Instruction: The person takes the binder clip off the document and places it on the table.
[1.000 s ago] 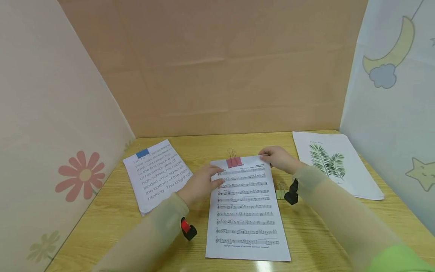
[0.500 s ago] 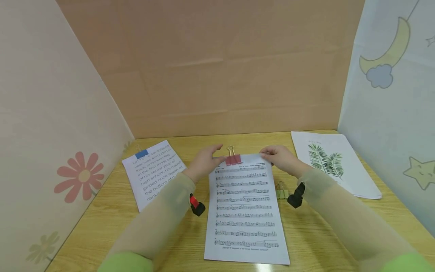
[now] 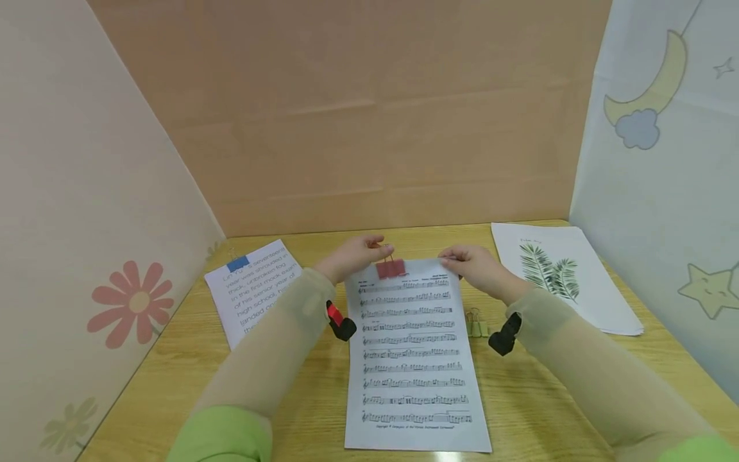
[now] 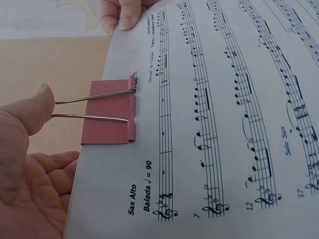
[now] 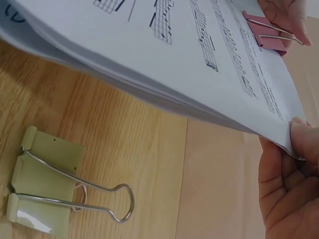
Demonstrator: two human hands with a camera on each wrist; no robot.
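Table (image 3: 161,385): bears text pages (image 3: 260,282) at left, leaf prints (image 3: 600,276) at right, sheet music (image 3: 416,359) between them.
Sheet music: its top end is lifted, the side edges slightly parted. Pages could slide out of line if the clip loosens while only one corner is held.
Right hand (image 3: 470,263): pinches the top right corner, thumb above, fingers curled under.
Left hand (image 3: 355,255): pinches the pink clip (image 4: 107,107), thumb on its upper wire handle, fingers bent below; any lower handle is hidden.
Pink clip: on the top edge; uneven pressing might skew it.
Green clip (image 5: 45,181): on the table, beside the pages, untouched.
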